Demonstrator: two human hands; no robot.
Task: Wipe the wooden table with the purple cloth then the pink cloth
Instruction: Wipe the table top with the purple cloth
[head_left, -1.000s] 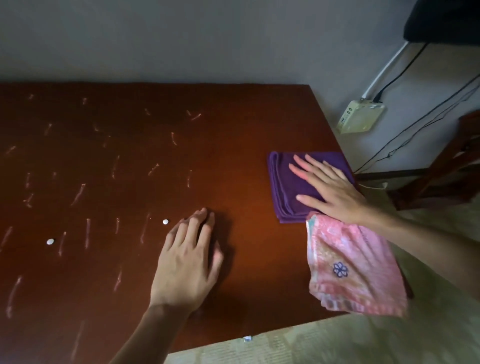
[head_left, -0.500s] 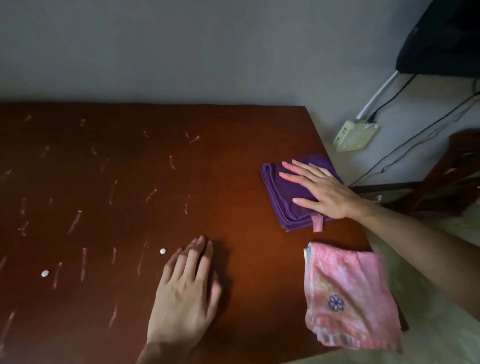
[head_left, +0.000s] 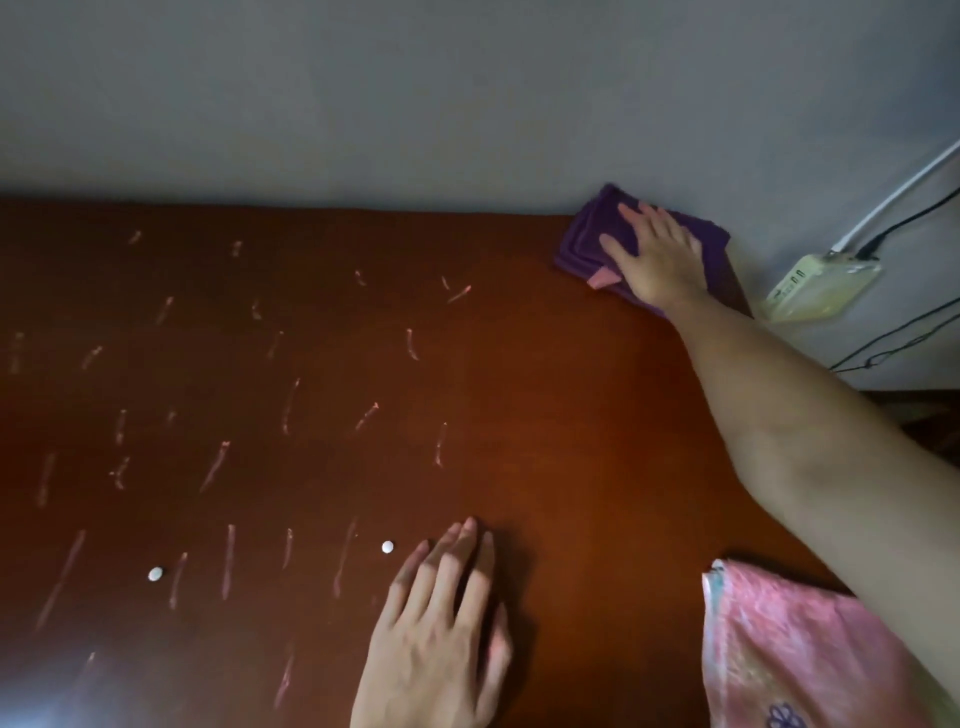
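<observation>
At upper right, keep your right hand flat on the purple cloth, left hand spread bracing the tabletop, and sweep across the pale streaks.

Your right hand sits flat on the purple cloth at the table's far right corner, left hand near the front, pink cloth front right.

wooden table: glossy reddish wood, scuffed | purple cloth: soft terry | pink cloth: woven fabric
</observation>
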